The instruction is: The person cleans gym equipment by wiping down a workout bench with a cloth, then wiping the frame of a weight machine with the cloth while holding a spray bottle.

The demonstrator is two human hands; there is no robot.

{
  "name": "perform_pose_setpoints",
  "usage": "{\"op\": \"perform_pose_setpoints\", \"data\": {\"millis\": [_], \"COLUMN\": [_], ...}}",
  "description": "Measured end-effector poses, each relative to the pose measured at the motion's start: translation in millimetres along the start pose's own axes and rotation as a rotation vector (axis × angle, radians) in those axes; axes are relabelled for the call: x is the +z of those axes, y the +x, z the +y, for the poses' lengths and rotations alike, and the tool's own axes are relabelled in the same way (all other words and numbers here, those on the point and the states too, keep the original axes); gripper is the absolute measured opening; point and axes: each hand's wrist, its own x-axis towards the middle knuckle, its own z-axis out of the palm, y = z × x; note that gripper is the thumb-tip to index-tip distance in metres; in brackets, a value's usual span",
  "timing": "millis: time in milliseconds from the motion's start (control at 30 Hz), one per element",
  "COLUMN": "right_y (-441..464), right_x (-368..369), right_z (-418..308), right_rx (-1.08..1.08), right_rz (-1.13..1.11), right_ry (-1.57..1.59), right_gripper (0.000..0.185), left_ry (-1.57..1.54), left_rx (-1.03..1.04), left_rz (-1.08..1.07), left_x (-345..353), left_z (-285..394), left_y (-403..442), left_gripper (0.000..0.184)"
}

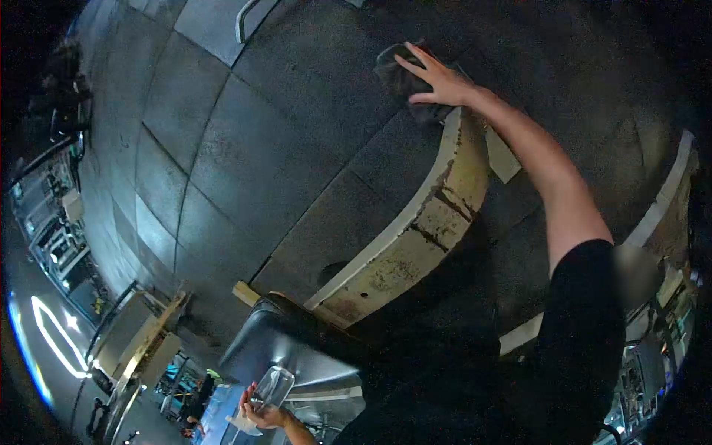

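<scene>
My left hand [259, 411] is wrapped around the neck end of a clear spray bottle [274, 386] with a whitish head, at the bottom of the view. The bottle is tilted. My right hand [445, 83] reaches out at the top, with its fingers spread over a dark, crumpled cloth [397, 70]. Its palm side is hidden. The cloth lies at the far end of a curved, cream-coloured metal beam [404, 271] with worn, chipped paint. Near the beam's other end is a black padded seat [289, 334] with a shiny surface.
Dark square floor tiles [274, 148] spread around the beam. A pale metal frame [148, 341] with a bar stands at lower left, and gym equipment [55, 230] lines the left edge. Another pale curved frame [667, 193] is at right. A person [194, 424] is far off at lower left.
</scene>
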Motion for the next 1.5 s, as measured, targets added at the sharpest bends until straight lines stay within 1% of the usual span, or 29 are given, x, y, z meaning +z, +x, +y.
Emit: {"op": "perform_pose_setpoints", "data": {"millis": [33,167,200,267,300,367,433,467,500,533,567,633,667,700,767,867,933,967,1000,1100,1133,1200,1233,1300,1333,1367,1400,1433,1500], "right_y": [-3,11,14,18,22,20,-9,-24,-45,-70,-96,-172,-211,-241,-275,-248,-218,-204,-200,-216,-227,-246,-249,-256,-245,-225,-208,-185,-142], "right_x": [-7,-23,-23,-1,7,21,11,4,3,7,12,14,28,41,20,2,6,11,16,19,30,45,41,20,-14,-44,-63,-37,-4], "right_z": [-5,-6,-5,-1,3,16,14,16,25,39,51,32,21,7,-41,-61,-62,-60,-62,-73,-74,-79,-88,-109,-135,-170,-202,-199,-237], "right_rx": [-0.008,0.085,0.088,0.128,0.162,0.128,0.197,0.256,0.276,0.454,0.633,0.774,0.72,0.659,0.621,0.558,0.537,0.538,0.546,0.59,0.602,0.644,0.641,1.07,1.051,0.999,0.876,0.904,0.285], "right_rz": [-0.013,-0.106,-0.095,-0.024,0.017,0.184,0.131,0.073,0.08,0.011,-0.059,0.018,0.122,0.223,0.189,0.139,0.125,0.174,0.22,0.23,0.248,0.227,0.234,0.66,0.662,1.058,1.45,1.36,1.212], "right_ry": [-0.011,0.059,0.082,0.099,0.188,0.321,0.38,0.433,0.425,0.547,0.673,0.568,0.476,0.386,0.22,-0.026,-0.102,-0.157,-0.208,-0.233,-0.23,-0.309,-0.312,0.966,0.956,1.424,1.899,2.203,2.272], "right_gripper": [0.096,0.094,0.094,0.085,0.078,0.063,0.062,0.062,0.062,0.062,0.062,0.057,0.058,0.06,0.062,0.067,0.07,0.073,0.076,0.074,0.074,0.076,0.076,0.075,0.075,0.073,0.072,0.066,0.059], "left_ry": [-0.142,-0.216,-0.213,-0.141,-0.065,-0.155,-0.294,-0.307,-0.235,-0.166,-0.062,-0.088,-0.103,-0.041,-0.125,-0.215,-0.248,0.053,0.057,-0.229,-0.238,-0.243,-0.188,-0.182,-0.171,-0.306,-0.469,-0.444,-0.485], "left_rx": [-0.189,-0.286,-0.291,-0.084,-0.243,-0.28,-0.41,-0.401,-0.224,-0.05,0.077,0.051,0.023,0.025,0.033,0.027,-0.198,0.114,0.125,-0.184,-0.165,0.068,-0.126,-0.128,-0.13,-0.184,-0.341,-0.284,-0.286], "left_rz": [0.039,0.117,0.122,0.081,0.083,0.093,0.17,0.154,0.106,0.068,0.037,0.003,-0.013,-0.045,-0.019,-0.006,0.093,0.004,0.001,0.069,0.068,0.034,0.117,0.132,0.147,0.196,0.245,0.226,0.237], "left_x": [-4,-4,-4,4,-13,14,16,8,-4,-7,9,-1,-7,-13,-18,-19,-6,-3,-1,20,13,3,19,30,33,33,40,43,43], "left_z": [1,-3,-1,3,-20,17,25,5,-19,-34,-6,-20,-30,-44,-66,-74,-49,-42,-37,-2,-21,-75,-28,-1,2,-16,18,14,11], "left_y": [-1,-1,-2,-1,-4,3,9,4,-3,-8,-4,-2,-1,-1,-3,0,6,5,6,8,11,11,14,18,12,14,19,18,17], "left_gripper": [0.036,0.039,0.039,0.039,0.04,0.04,0.041,0.041,0.042,0.042,0.043,0.036,0.03,0.038,0.043,0.056,0.056,0.05,0.05,0.049,0.049,0.048,0.042,0.039,0.036,0.03,0.028,0.027,0.026]}}
